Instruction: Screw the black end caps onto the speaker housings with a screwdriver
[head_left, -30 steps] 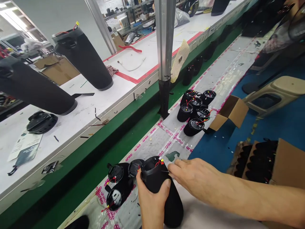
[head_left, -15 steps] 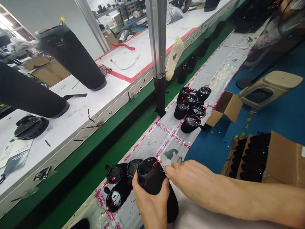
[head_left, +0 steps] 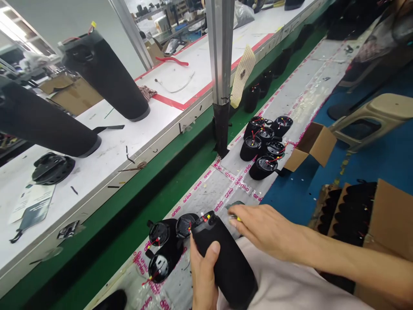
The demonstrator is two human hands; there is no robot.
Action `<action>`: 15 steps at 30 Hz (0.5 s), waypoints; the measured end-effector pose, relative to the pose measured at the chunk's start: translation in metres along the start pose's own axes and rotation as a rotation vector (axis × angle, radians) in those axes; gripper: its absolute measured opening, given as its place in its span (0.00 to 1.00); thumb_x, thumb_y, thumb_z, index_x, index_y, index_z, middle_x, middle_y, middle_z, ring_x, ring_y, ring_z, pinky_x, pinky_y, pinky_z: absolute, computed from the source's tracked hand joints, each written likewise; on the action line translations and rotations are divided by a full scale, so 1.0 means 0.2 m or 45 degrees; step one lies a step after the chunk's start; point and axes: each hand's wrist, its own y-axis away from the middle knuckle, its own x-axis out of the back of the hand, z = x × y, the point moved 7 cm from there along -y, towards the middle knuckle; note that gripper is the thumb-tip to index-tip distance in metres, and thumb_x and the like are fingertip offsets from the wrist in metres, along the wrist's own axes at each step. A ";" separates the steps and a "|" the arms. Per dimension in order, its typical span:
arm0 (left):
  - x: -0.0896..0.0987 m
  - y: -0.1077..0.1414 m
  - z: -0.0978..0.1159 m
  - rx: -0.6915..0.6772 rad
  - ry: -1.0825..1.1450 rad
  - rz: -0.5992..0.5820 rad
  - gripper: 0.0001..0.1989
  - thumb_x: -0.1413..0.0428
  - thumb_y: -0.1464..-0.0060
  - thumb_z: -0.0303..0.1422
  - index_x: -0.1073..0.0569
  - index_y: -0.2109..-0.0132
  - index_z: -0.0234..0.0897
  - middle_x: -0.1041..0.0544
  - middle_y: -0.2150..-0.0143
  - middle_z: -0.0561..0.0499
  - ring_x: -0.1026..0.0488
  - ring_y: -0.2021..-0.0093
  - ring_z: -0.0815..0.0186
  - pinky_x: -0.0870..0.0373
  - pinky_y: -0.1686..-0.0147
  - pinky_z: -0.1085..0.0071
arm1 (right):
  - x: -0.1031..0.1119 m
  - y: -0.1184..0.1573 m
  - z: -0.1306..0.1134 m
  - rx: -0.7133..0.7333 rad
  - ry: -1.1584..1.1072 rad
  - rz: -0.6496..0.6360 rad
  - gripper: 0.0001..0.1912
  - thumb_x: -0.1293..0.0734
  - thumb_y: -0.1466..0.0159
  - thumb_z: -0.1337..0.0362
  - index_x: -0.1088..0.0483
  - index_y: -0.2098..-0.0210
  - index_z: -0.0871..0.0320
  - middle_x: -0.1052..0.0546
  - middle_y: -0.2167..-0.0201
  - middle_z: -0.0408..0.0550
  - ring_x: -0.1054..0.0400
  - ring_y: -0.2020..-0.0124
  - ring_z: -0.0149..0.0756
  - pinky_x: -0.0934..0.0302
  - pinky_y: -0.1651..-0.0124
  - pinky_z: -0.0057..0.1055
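Observation:
My left hand [head_left: 205, 269] is wrapped around a black cylindrical speaker body [head_left: 230, 262], tilted with its upper end away from me. Red wires with small yellow and white plugs [head_left: 205, 218] stick out at that end. Just right of it, my right hand [head_left: 258, 221] is closed around a small object with a yellow part [head_left: 238, 218]; the fingers hide most of it and its kind is unclear. Several more black speaker bodies [head_left: 159, 265] with open ends and red wires stand at the left of the held one.
Farther along the plastic-covered strip [head_left: 222, 189] stands another cluster of speaker bodies [head_left: 263, 165]. An open carton [head_left: 309, 146], a beige stool [head_left: 380, 112] and a box of black parts [head_left: 355, 211] are at right. Tall black cylinders [head_left: 112, 82] lean over the white bench [head_left: 106, 116].
The speaker body has been turned, so its side now faces me and its wired end points away. My right hand has moved slightly right, away from it. The view has shifted a little.

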 end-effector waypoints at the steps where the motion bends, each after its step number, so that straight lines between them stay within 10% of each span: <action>1: -0.01 0.00 0.00 0.008 0.014 0.004 0.51 0.27 0.64 0.50 0.32 0.34 0.39 0.16 0.46 0.39 0.19 0.45 0.43 0.22 0.48 0.56 | -0.04 -0.03 0.06 -0.041 -0.015 -0.036 0.15 0.47 0.21 0.59 0.32 0.46 0.55 0.21 0.58 0.48 0.25 0.59 0.42 0.39 0.58 0.39; 10: 0.11 -0.04 -0.01 -0.190 -0.138 0.136 0.48 0.29 0.59 0.51 0.32 0.33 0.42 0.20 0.39 0.41 0.25 0.37 0.43 0.31 0.35 0.50 | -0.49 -0.52 0.52 -0.242 0.062 -0.229 0.15 0.30 0.28 0.58 0.26 0.46 0.59 0.22 0.49 0.51 0.25 0.51 0.42 0.28 0.47 0.46; 15: 0.19 -0.05 -0.01 -0.298 -0.306 0.176 0.42 0.30 0.57 0.46 0.31 0.36 0.38 0.20 0.40 0.39 0.23 0.39 0.45 0.33 0.34 0.47 | -0.44 -0.60 0.45 -0.165 -0.038 -0.117 0.25 0.32 0.27 0.61 0.34 0.33 0.62 0.31 0.32 0.63 0.36 0.31 0.54 0.40 0.31 0.58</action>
